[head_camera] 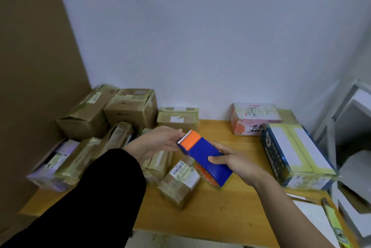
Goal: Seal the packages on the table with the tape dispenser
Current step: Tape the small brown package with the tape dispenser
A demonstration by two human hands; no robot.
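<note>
Dispenser [204, 157] is up in the air over the middle of the table [230, 213], blue body with an orange head, tilted so the toothed blade [184, 137] end points up and away toward the left hand [158, 141]. Right hand [239, 164] grips it by the lower end, thumb lying on the blue top face, other fingers curled round underneath. An orange-cored tape roll [206, 175] peeks out under the blue body. Left hand is held flat-ish, palm up, fingers straight and close together, tips right at the blade end, can't tell if they actually touch it. That arm is in a black sleeve [96, 197], the right arm is bare. Just below the dispenser sits a small box [179, 181], brown, barcode label on top. Left side of the table has a pile of brown boxes [128, 107] jumbled against each other, some stacked. At the back right there's a pink box [254, 119] by the wall [200, 37], and just in front of it a bigger blue box [295, 153] with yellowish tape across the top
</note>
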